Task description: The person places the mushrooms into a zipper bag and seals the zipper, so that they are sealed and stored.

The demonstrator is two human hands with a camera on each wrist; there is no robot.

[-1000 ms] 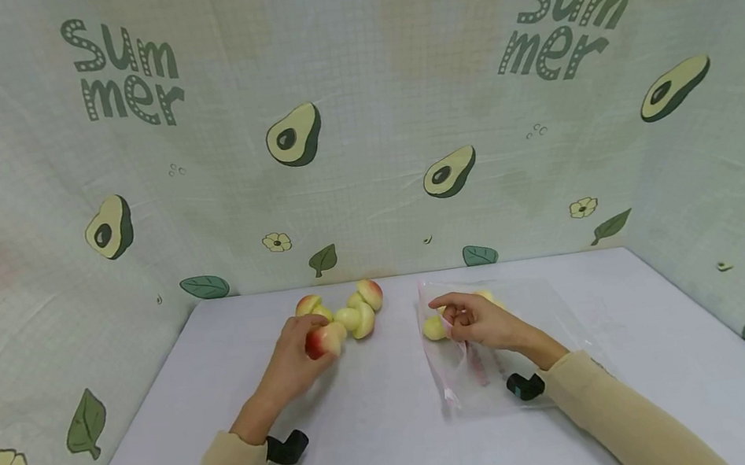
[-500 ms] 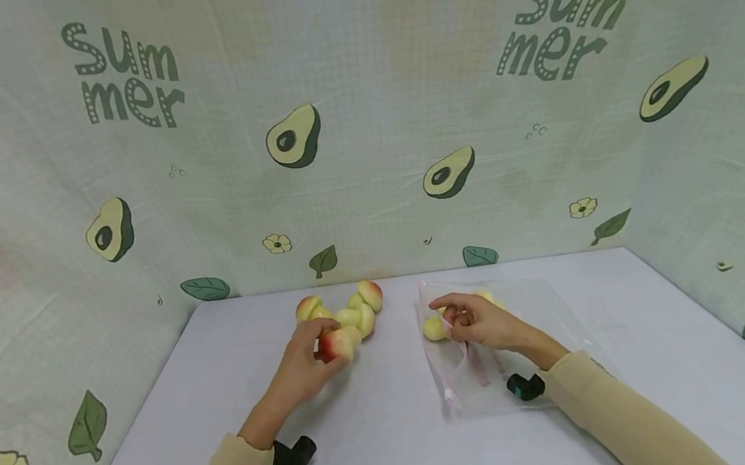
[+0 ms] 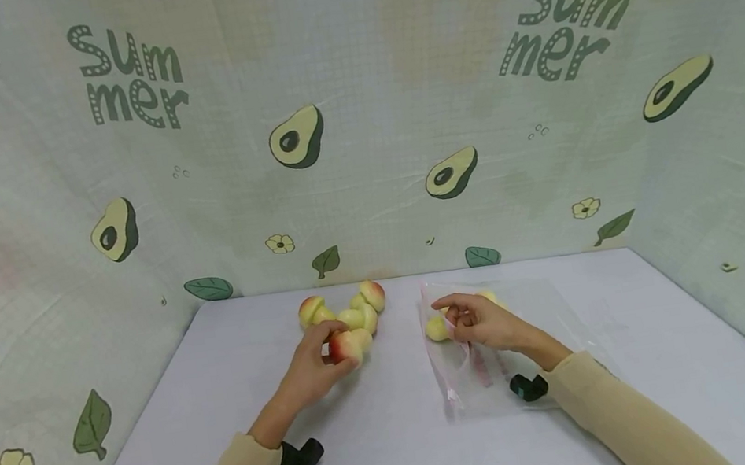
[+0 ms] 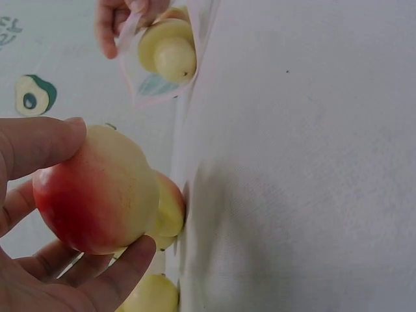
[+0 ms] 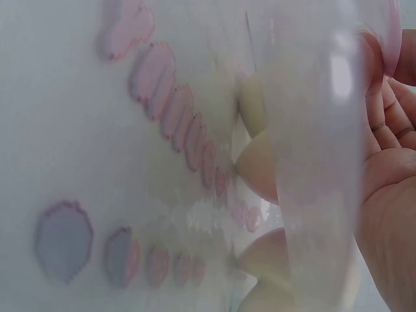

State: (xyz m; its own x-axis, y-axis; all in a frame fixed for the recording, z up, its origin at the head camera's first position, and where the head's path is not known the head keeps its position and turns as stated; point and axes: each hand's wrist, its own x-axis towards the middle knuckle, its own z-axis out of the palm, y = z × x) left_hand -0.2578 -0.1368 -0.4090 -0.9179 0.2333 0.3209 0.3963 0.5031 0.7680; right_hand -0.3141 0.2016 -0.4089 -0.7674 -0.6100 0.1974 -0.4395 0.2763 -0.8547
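A pear (image 3: 348, 349), red at the base and pale yellow at the neck, is in my left hand (image 3: 313, 368). Thumb and fingers curl round its sides in the left wrist view. Just behind it several similar pears (image 3: 369, 296) lie grouped on the table. My right hand (image 3: 484, 322) pinches the pink-edged mouth of a clear plastic bag (image 3: 535, 368) and lifts its upper layer. Inside the bag sit several pears (image 3: 437, 328), partly hidden by that hand; one stem end faces the left wrist camera. Up close, the right wrist view shows the bag's film (image 5: 318, 195) with pink and grey printing.
The white table (image 3: 375, 454) ends at a fabric backdrop (image 3: 369, 209) printed with avocados and leaves, which also runs along both sides. A black wrist camera (image 3: 302, 456) sits on the left wrist, another (image 3: 528, 387) on the right.
My left hand has moved a little to the right with the pear, past the front of the grouped pears. The right hand stays in place on the bag's mouth.
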